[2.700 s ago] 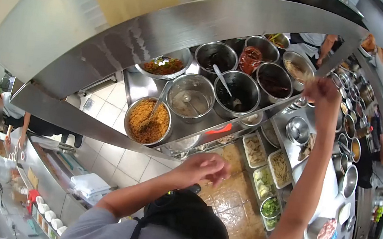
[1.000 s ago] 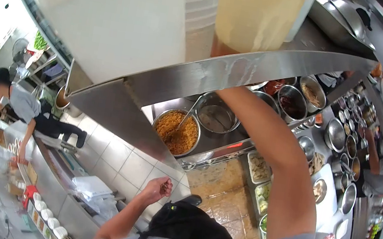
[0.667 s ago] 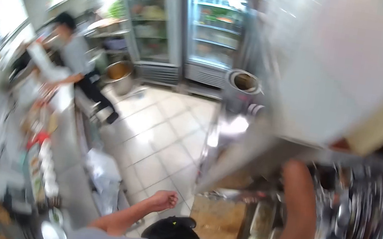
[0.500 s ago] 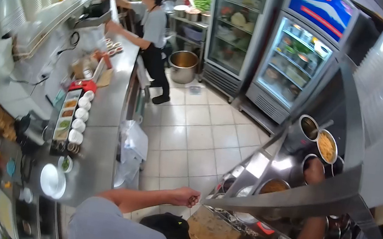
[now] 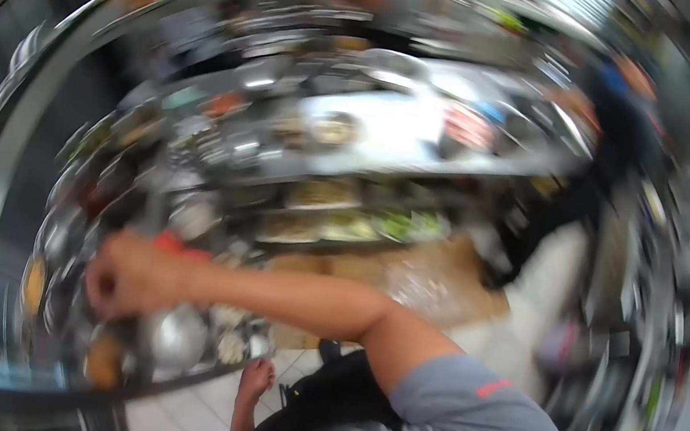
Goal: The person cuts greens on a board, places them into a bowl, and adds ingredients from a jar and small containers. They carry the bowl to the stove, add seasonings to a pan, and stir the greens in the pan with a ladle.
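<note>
My right arm stretches across to the left, and my right hand (image 5: 123, 275) is over a shelf of round pots and containers. Motion blur smears its fingers, so what they hold, if anything, does not show. Just below it is a round silvery bowl or lid (image 5: 179, 337), with an orange-brown round container (image 5: 103, 360) to its left. My left hand (image 5: 257, 377) is low in front of my body, fingers curled closed, near the shelf's edge and a small dish of pale food (image 5: 231, 348). Whatever might be inside that hand is hidden.
A steel counter carries a white board (image 5: 386, 127) with a bowl on it. Below are trays of food (image 5: 326, 194) and green vegetables (image 5: 411, 225). Brown cardboard (image 5: 471, 276) lies on the floor. A person in dark clothes (image 5: 615, 136) stands at the right.
My view has swung round from the fridges and the co-worker in grey to another counter. My right hand, earlier at a pot, is now over different containers; my left hand stays low and closed.
</note>
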